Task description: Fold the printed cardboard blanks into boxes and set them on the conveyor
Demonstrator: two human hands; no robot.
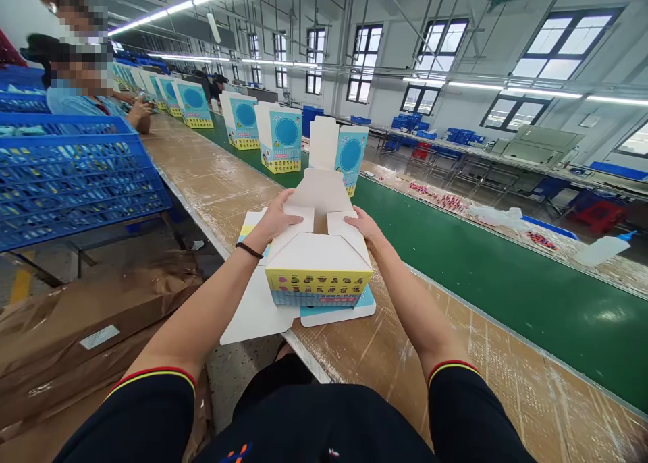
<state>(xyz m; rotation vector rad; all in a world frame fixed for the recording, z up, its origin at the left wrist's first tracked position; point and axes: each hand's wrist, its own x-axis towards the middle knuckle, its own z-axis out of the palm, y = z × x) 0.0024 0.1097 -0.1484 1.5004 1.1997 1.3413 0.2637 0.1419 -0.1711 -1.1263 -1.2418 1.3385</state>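
Directly before me a cardboard box (318, 281), yellow and blue with printed figures, rests on the table edge. Its white flaps face up, partly folded inward, with a gap in the middle and one flap standing at the far side. My left hand (279, 219) grips the box's left side, thumb on the white flap. On the opposite side my right hand (365, 227) holds the box the same way, thumb over the flap and fingers down the outside. Beneath the box lie flat, unfolded cartons (258, 314) in white and blue.
Several upright boxes (286, 139) stand along the green conveyor belt (455, 267). A blue crate (75, 179) is at left, near a seated person (86, 98). Brown wrapped bundles (101, 341) lie below left. A white bottle (602, 249) lies across the belt.
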